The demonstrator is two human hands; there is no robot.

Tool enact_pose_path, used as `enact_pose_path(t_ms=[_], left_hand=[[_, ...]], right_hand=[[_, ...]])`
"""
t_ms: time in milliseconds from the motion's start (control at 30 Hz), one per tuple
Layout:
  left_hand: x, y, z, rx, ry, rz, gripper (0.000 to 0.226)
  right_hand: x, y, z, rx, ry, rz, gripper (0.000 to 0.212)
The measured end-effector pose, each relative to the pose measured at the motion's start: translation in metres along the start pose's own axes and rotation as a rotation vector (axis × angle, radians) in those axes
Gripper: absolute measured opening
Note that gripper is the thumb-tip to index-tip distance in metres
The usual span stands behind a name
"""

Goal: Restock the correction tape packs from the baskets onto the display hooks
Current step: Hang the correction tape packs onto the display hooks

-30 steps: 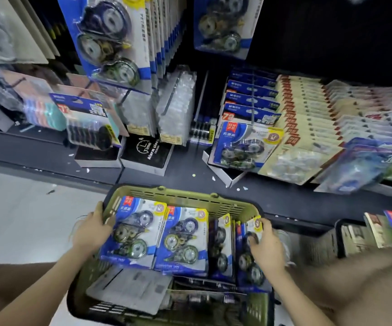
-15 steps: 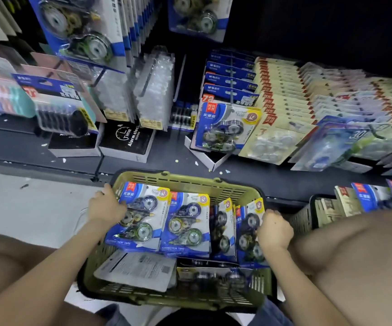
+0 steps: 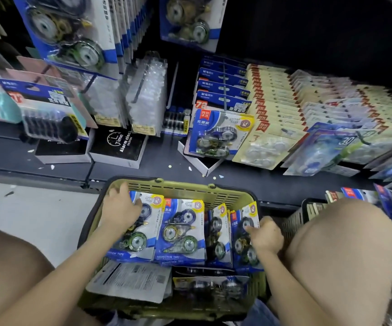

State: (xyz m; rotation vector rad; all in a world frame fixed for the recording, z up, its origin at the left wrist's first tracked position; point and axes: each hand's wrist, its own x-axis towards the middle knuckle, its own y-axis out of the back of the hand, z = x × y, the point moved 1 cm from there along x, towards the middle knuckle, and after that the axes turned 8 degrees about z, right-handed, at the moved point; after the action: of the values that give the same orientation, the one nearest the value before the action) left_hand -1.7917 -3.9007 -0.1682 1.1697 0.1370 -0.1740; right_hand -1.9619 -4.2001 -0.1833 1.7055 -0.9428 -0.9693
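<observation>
Both hands have shifted in the last half second. The left hand (image 3: pixel 119 209) has slid from the side edge of the leftmost pack (image 3: pixel 138 238) up over its top corner. The right hand (image 3: pixel 266 236), a fist at the rim before, now lays its thumb on the face of the rightmost pack (image 3: pixel 242 231).

Just past the far wall of the green basket (image 3: pixel 183 188) runs a dark shelf (image 3: pixel 162 165). Rows of hanging packs (image 3: pixel 72 31) of correction tape sit on hooks high above the basket's far left corner. A bare knee (image 3: pixel 340 250) is just beside the basket's right wall, and a dark basket (image 3: pixel 293 222) stands beyond that knee. Two black clock boxes (image 3: pixel 117 144) lie on the shelf beyond the green basket's far left corner. Beyond its far right corner, one loose pack (image 3: pixel 216 135) leans on the shelf.

Inside the green basket, four blue packs stand in a row across the middle. The leftmost and the second pack (image 3: pixel 180 231) tilt face up, side by side. The third pack (image 3: pixel 218 234) and the rightmost stand nearly on edge. A face-down card (image 3: pixel 131 281) lies at the near end.

The left hand's fingers curl over the leftmost pack's top left corner and grip it. The right hand pinches the rightmost pack, with its thumb in front and its fingers curled at the pack's right edge.
</observation>
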Motion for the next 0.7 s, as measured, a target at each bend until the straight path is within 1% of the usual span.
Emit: enact_pose_path(t_ms=[67, 133, 233, 300, 333, 367, 400, 433, 467, 500, 533, 567, 600, 633, 667, 700], left_hand=[[0.001, -0.009, -0.008, 0.005, -0.010, 0.010, 0.057], [0.003, -0.014, -0.019, 0.011, -0.020, 0.036, 0.057], [0.001, -0.017, -0.028, -0.027, 0.005, 0.089, 0.047], [-0.003, -0.017, -0.021, -0.102, -0.011, 0.138, 0.041], [-0.007, -0.014, -0.013, -0.167, -0.020, 0.131, 0.039], [-0.011, -0.011, -0.004, -0.272, -0.008, 0.091, 0.039], [-0.016, -0.007, 0.007, -0.427, 0.042, -0.005, 0.042], [-0.022, -0.004, 0.019, -0.611, 0.128, -0.160, 0.048], [-0.028, 0.000, 0.030, -0.797, 0.207, -0.311, 0.060], [-0.031, 0.001, 0.038, -0.937, 0.251, -0.427, 0.076], [-0.034, 0.001, 0.044, -1.030, 0.281, -0.522, 0.087], [-0.038, -0.001, 0.047, -1.114, 0.283, -0.607, 0.086], [-0.042, -0.003, 0.049, -1.165, 0.262, -0.667, 0.075], [-0.047, -0.003, 0.052, -1.172, 0.244, -0.682, 0.062], [-0.050, -0.003, 0.054, -1.167, 0.243, -0.659, 0.051], [-0.050, -0.003, 0.054, -1.167, 0.264, -0.602, 0.045]], right_hand=[[0.003, 0.001, -0.002, 0.048, -0.041, 0.028, 0.023], [0.003, 0.006, -0.005, 0.084, -0.024, 0.074, 0.015], [0.000, 0.028, -0.015, 0.257, 0.053, 0.137, 0.022], [-0.003, 0.046, -0.021, 0.449, 0.132, 0.168, 0.029], [-0.005, 0.055, -0.026, 0.575, 0.168, 0.155, 0.033], [-0.006, 0.062, -0.031, 0.702, 0.184, 0.112, 0.036], [-0.007, 0.068, -0.037, 0.831, 0.175, 0.037, 0.038], [-0.007, 0.070, -0.044, 0.965, 0.140, -0.060, 0.038], [-0.009, 0.069, -0.053, 1.084, 0.081, -0.174, 0.037], [-0.014, 0.064, -0.062, 1.156, 0.015, -0.284, 0.035], [-0.020, 0.057, -0.072, 1.174, -0.034, -0.373, 0.032], [-0.028, 0.051, -0.080, 1.167, -0.057, -0.446, 0.030], [-0.035, 0.047, -0.087, 1.147, -0.063, -0.506, 0.024], [-0.042, 0.045, -0.090, 1.129, -0.053, -0.580, 0.016], [-0.048, 0.044, -0.090, 1.083, -0.028, -0.671, 0.006], [-0.050, 0.045, -0.085, 0.973, 0.034, -0.755, 0.012]])
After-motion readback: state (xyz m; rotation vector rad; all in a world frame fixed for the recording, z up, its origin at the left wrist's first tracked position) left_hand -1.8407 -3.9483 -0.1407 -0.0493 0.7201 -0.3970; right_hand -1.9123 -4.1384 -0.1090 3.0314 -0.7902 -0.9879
